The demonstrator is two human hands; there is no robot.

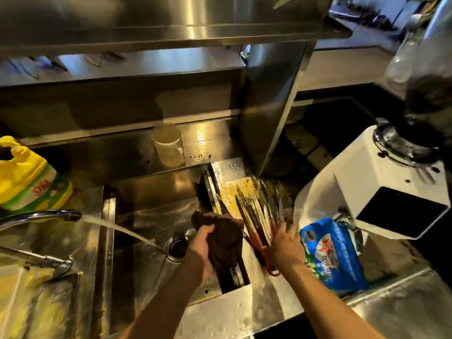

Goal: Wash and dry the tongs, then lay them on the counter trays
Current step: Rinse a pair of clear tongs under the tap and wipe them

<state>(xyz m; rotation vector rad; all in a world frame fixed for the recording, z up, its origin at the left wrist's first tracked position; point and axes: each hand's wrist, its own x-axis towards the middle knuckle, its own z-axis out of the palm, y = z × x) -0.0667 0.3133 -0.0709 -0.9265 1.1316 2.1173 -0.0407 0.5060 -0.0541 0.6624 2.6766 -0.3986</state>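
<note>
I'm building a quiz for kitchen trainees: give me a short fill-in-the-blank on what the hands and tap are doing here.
1. The left hand grips a dark ____ cloth.
2. The right hand rests on a bundle of metal tongs with ____ handles.
3. Water from the curved chrome tap is ____ into the steel sink.
4. The blue plastic bag lies to the ____ of the tongs.

Missing words: brown; red; running; right
</note>
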